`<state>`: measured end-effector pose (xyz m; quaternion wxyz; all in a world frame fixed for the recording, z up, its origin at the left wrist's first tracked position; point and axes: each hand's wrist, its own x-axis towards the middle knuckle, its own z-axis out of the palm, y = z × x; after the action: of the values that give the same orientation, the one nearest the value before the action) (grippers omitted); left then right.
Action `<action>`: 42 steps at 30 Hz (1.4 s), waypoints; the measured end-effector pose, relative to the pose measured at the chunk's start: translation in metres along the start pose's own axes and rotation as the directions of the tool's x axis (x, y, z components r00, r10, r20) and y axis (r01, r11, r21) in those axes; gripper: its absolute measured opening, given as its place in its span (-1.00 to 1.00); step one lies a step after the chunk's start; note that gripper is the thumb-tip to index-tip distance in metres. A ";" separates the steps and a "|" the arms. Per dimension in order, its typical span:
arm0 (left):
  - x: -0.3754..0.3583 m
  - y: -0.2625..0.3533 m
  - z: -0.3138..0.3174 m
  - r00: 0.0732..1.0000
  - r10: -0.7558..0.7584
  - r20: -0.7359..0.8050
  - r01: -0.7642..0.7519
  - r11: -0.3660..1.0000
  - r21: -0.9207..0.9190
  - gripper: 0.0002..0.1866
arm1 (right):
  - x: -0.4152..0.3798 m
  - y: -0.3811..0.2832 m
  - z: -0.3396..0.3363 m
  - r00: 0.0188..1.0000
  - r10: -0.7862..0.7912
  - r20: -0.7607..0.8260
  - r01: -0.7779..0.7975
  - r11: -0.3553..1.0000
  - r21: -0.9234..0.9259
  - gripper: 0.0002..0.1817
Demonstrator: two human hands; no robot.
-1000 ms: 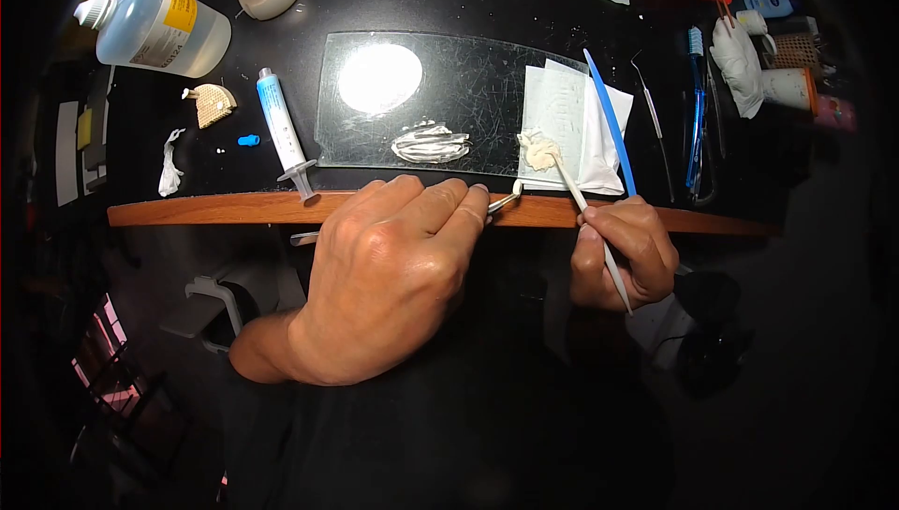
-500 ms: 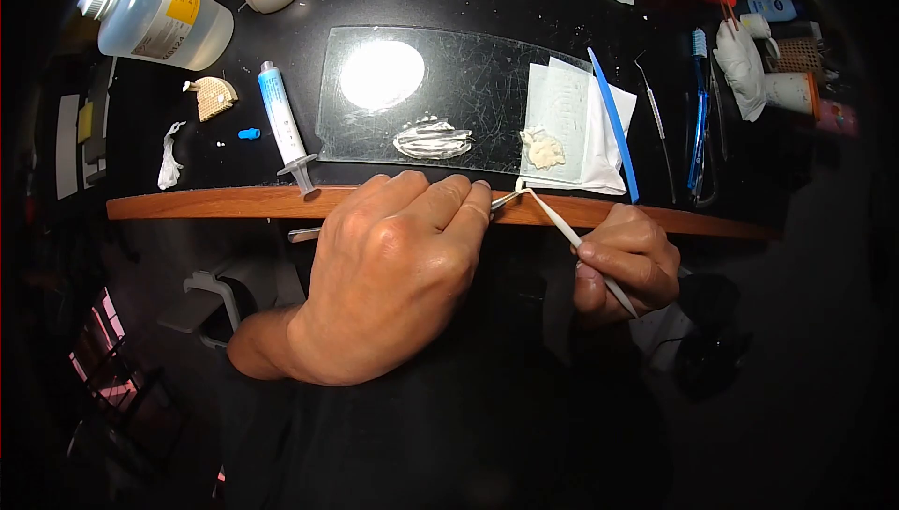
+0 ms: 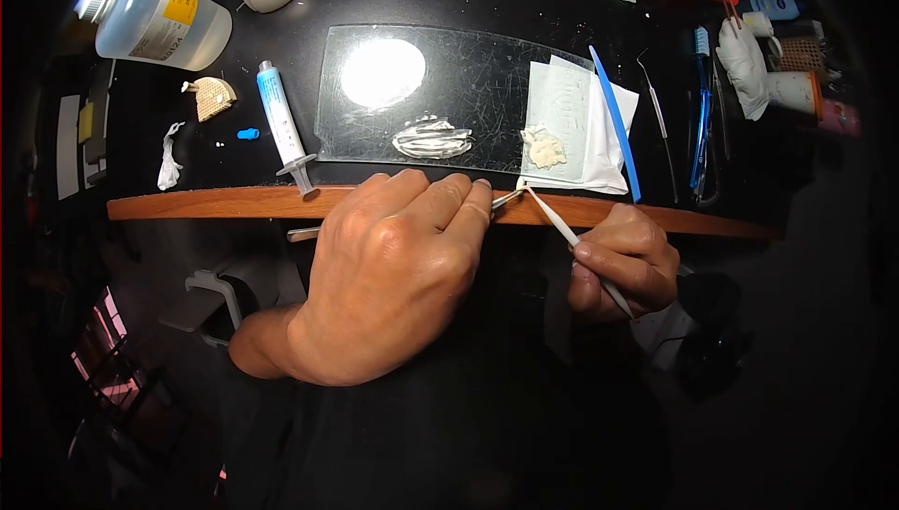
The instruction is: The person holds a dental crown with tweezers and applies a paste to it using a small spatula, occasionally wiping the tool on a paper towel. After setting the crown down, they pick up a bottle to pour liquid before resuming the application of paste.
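My left hand [image 3: 398,276] is closed round metal tweezers [image 3: 504,201], whose back end sticks out left of my wrist. A tiny white piece [image 3: 523,185] sits at the tweezer tips, too small to make out. My right hand [image 3: 626,265] grips a thin white pointed stick [image 3: 555,220] like a pen, its tip touching or very near that piece. Just beyond lie a cream-coloured paste lump [image 3: 545,147] on a paper pad [image 3: 562,93] and a smeared whitish paste [image 3: 431,139] on a glass slab [image 3: 468,70].
A syringe [image 3: 281,117], a blue cap [image 3: 248,134] and a beige toothed model [image 3: 213,98] lie left of the slab. Behind them stands a large bottle [image 3: 164,21]. A blue spatula [image 3: 613,121] and a metal probe [image 3: 657,107] lie to the right. The table's wooden edge [image 3: 215,203] runs beneath my hands.
The stick's tip and my right hand have shifted very slightly to the left. My left hand and the tweezers stay almost where they were.
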<state>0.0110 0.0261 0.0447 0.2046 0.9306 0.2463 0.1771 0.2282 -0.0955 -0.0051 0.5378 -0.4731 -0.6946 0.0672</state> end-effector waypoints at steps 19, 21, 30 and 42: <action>0.000 0.000 0.000 1.000 0.007 0.000 -0.007 1.000 0.000 -0.76 | -0.001 0.000 -0.003 0.999 0.007 0.041 -0.006 1.000 -0.018 -0.77; 0.000 0.000 -0.001 1.000 0.007 0.001 -0.007 1.000 0.004 -0.76 | 0.000 -0.001 -0.005 0.997 0.021 0.071 -0.019 0.999 -0.027 -0.76; 0.001 -0.002 -0.015 0.999 -0.037 0.027 0.046 0.856 -0.515 -0.77 | -0.009 -0.006 0.003 0.963 0.150 -0.222 -0.159 0.987 -0.021 -0.80; 0.000 -0.016 0.004 0.965 -0.256 -0.053 0.119 0.610 -0.784 -0.79 | -0.005 -0.010 0.011 0.921 0.187 -0.340 -0.193 0.981 0.017 -0.78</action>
<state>0.0062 0.0377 0.0332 0.5810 0.7038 0.2580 0.3170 0.2131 -0.0999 -0.0073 0.6367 -0.5472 -0.5424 0.0307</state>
